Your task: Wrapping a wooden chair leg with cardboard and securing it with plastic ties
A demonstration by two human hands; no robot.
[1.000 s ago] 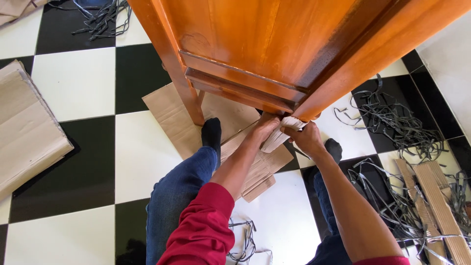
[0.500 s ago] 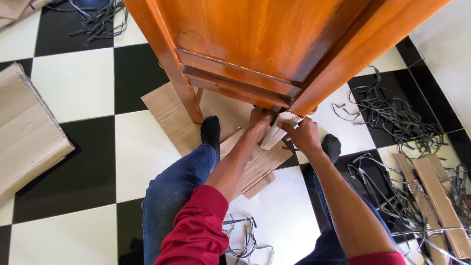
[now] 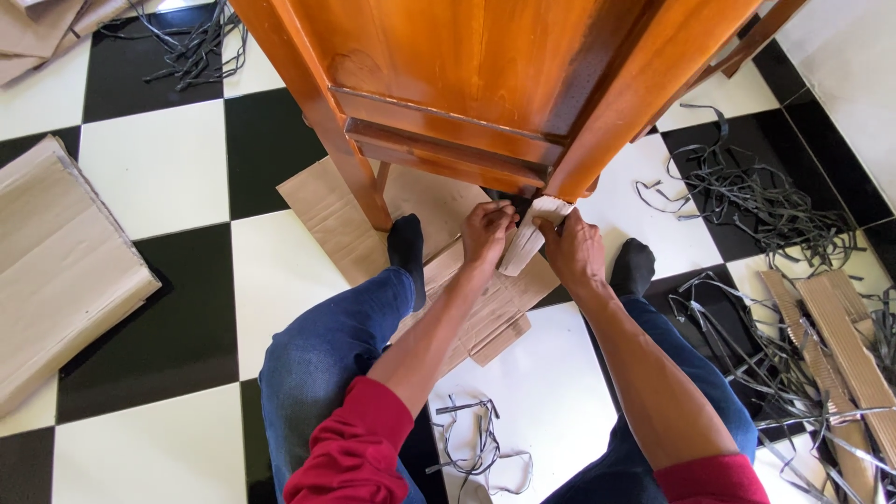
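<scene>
A pale, ribbed strip of cardboard wrapping (image 3: 525,238), frayed white at its top edge, sits at the foot of a glossy orange-brown wooden cabinet leg (image 3: 611,112), gripped from both sides. The left hand (image 3: 486,231) has its fingers closed on the strip's left edge; the right hand (image 3: 573,250) clasps the right edge, fingers curled around it. The person sits on a black-and-white checkered tile floor (image 3: 159,163), legs in blue jeans and dark socks either side of flattened brown cardboard sheets (image 3: 331,219) lying under the cabinet. Tangles of dark plastic strapping (image 3: 761,210) lie scattered to the right, beside narrow corrugated strips (image 3: 845,336). A folded stack of cardboard (image 3: 56,271) rests at far left.
</scene>
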